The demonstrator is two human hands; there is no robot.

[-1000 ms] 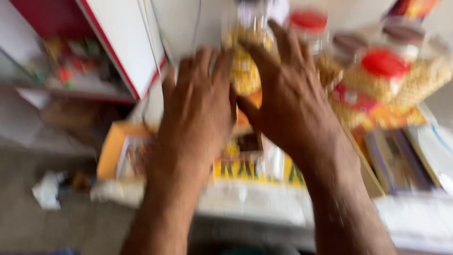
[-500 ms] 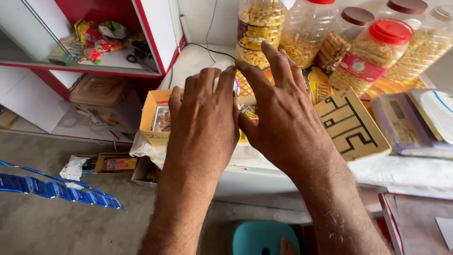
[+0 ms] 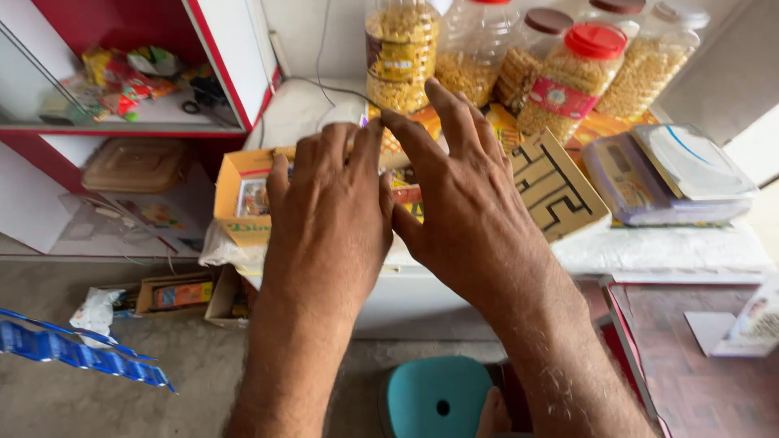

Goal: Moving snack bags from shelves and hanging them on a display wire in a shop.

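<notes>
Daylight falls on a white surface against a pale wall, with a red-framed glass cabinet at the left, a grey concrete floor below and a teal stool.

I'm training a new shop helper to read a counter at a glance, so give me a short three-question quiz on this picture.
1. True or false: the left hand and the right hand are both spread flat, palms down, gripping nothing.
2. What colour is the lid of the snack jar nearest the right hand? A) red B) green C) black
3. Which thing lies under the left hand's fingertips: the orange open carton or the teal stool?

Key
1. True: both hover with fingers open over the cartons.
2. A.
3. The orange open carton; the stool sits low, between the forearms.
</notes>
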